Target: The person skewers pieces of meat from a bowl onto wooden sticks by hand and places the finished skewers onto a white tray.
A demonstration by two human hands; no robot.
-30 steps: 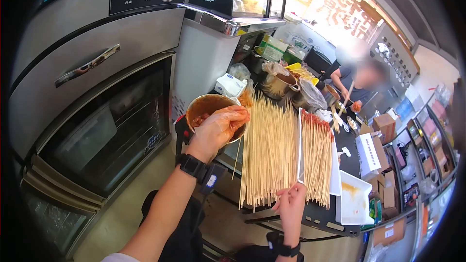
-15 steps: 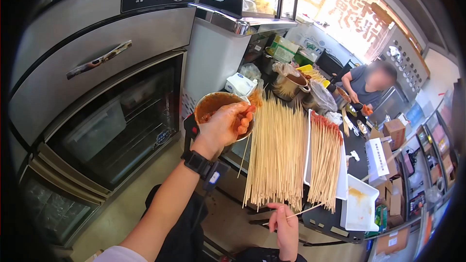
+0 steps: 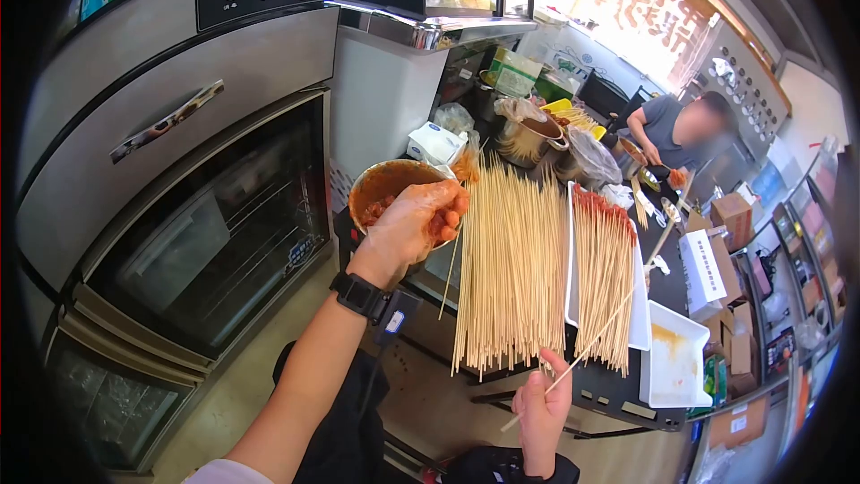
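Observation:
My left hand (image 3: 414,220), with a dark watch on its wrist, is over the pot (image 3: 383,177) of red marinated meat. Its fingers curl round red-coated pieces. My right hand (image 3: 544,405) is below the skewers and pinches one thin wooden skewer (image 3: 587,349), which slants up to the right. A wide bundle of bare skewers (image 3: 509,278) lies on the dark table beside the pot. Right of it, a white tray (image 3: 640,323) holds skewers with red meat (image 3: 602,208) on their far ends.
An empty, stained white tray (image 3: 674,358) is at the table's right end. Beyond are a metal pot (image 3: 528,139), plastic bags and a white-sided box (image 3: 703,269). Another person (image 3: 676,130) works at the far side. A cabinet (image 3: 206,215) stands at the left.
My right hand has moved slightly right and up, and its skewer now points more steeply upward. My left hand has shifted a little left, still over the pot. The view has shifted slightly.

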